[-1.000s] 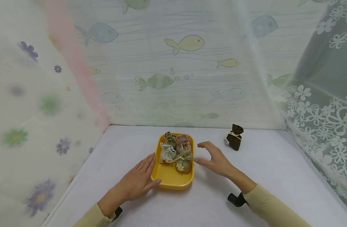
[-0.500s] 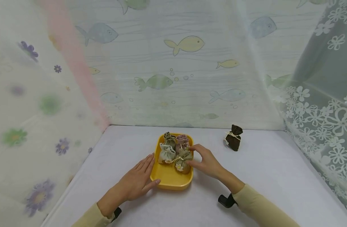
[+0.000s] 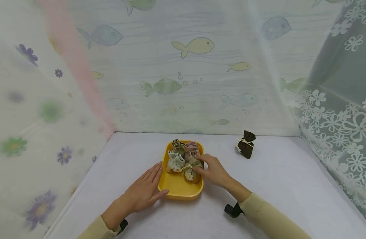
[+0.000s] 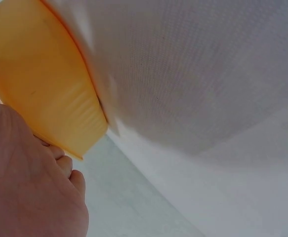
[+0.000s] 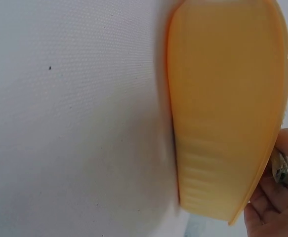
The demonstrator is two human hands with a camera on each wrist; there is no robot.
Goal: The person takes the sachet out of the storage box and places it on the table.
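Note:
A yellow plastic tray [image 3: 178, 189] sits on the white table with several small drawstring pouches in it. My left hand [image 3: 144, 189] lies along the tray's left side, fingers straight, thumb at the front rim. In the left wrist view the fingertips reach the tray's rim [image 4: 79, 154]. Over the right rim, my right hand [image 3: 214, 171] pinches the olive-green pouch [image 3: 196, 178] with a white flower, thumb in front and fingers behind. Part of that pouch [image 5: 281, 170] shows between thumb and fingers in the right wrist view. Beside it are a pale grey-green pouch [image 3: 174, 162], a mauve pouch [image 3: 191, 147] and a dark green pouch [image 3: 178, 147].
A dark brown pouch [image 3: 246, 149] tied with cream cord stands at the back right of the table [image 3: 278, 172]. Behind the table hangs a fish-print curtain [image 3: 159, 109]; sheer flowered fabric [image 3: 350, 139] hangs at the right.
My right hand has moved left from beside the tray, over its right rim, and now has its thumb and fingers on the olive-green pouch. The left hand stays on the tray.

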